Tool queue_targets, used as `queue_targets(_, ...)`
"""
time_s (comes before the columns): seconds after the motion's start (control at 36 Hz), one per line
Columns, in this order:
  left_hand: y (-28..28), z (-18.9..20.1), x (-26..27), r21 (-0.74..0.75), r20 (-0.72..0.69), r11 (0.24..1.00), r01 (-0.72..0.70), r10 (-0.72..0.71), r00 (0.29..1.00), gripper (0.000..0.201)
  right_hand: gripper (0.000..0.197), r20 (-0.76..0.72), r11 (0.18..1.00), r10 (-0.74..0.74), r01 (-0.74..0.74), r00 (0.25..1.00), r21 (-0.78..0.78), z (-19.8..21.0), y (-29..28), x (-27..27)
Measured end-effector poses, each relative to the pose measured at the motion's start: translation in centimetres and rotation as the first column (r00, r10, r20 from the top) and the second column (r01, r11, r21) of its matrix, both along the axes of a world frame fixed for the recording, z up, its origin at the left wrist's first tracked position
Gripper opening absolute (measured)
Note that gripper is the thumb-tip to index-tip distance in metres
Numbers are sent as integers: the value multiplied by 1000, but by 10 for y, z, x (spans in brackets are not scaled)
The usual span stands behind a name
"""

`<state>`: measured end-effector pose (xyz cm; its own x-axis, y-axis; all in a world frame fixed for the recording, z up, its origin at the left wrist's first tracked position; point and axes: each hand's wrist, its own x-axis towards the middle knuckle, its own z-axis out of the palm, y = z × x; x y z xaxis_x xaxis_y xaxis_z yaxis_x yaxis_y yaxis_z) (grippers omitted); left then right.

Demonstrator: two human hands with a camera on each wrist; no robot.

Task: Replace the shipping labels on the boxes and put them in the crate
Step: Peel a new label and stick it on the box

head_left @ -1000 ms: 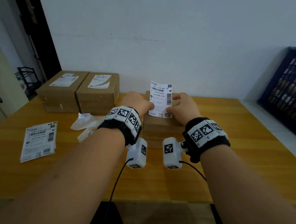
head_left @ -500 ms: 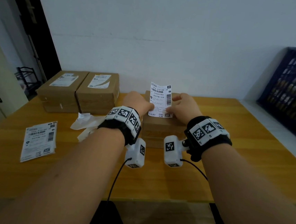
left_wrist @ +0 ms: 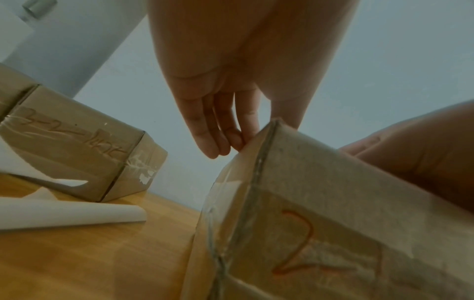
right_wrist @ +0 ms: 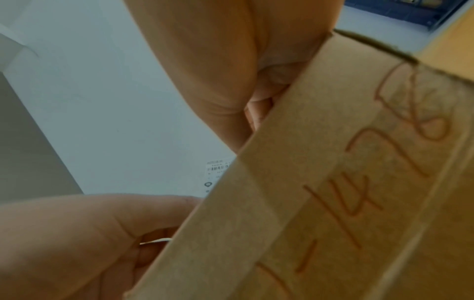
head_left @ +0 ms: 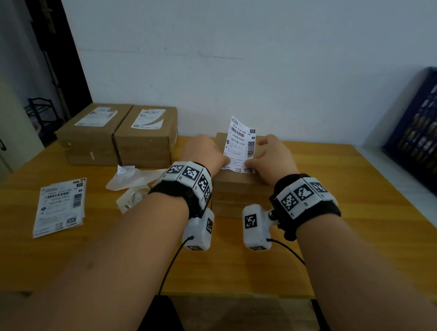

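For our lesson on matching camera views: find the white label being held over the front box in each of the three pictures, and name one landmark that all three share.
Head view: the label stands at centre, its lower edge pinched by the left hand and right hand.
Left wrist view: not in it.
Right wrist view: only a printed corner shows behind the box edge.
Shared landmark: the front box.

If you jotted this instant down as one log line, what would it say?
step: applying white shipping label | on: brown cardboard box | left hand: pinches label | right hand: pinches label | label: top unstuck
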<state>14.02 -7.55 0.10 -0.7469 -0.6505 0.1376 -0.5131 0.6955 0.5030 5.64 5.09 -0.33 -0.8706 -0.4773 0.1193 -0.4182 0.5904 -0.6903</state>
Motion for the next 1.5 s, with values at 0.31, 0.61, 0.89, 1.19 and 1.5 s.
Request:
queue_targets(0.31,6,-1,4,-105,-15,994,38,-40,999,26,54,-29,1000,1,0,1000,24,-3,-3,2)
queue_targets(0.61,5,-2,7,-172,-95,979,107,-125,988,16,51,-59,998,-3,6,998,58,-4,-3,2)
queue_targets(0.89,5,-4,4,-194,-65,964,184,-200,978,18,46,-107,997,-22,29,994,70,-7,-3,2)
queue_targets(1.19,6,-3,4,-127,-69,971,204,-214,974,22,35,-106,994,-47,57,993,95,-6,-7,0)
queue_targets(1.5,5,-5,3,-151,-98,964,218,-234,967,21,26,-150,985,-2,28,989,170,-5,-10,0)
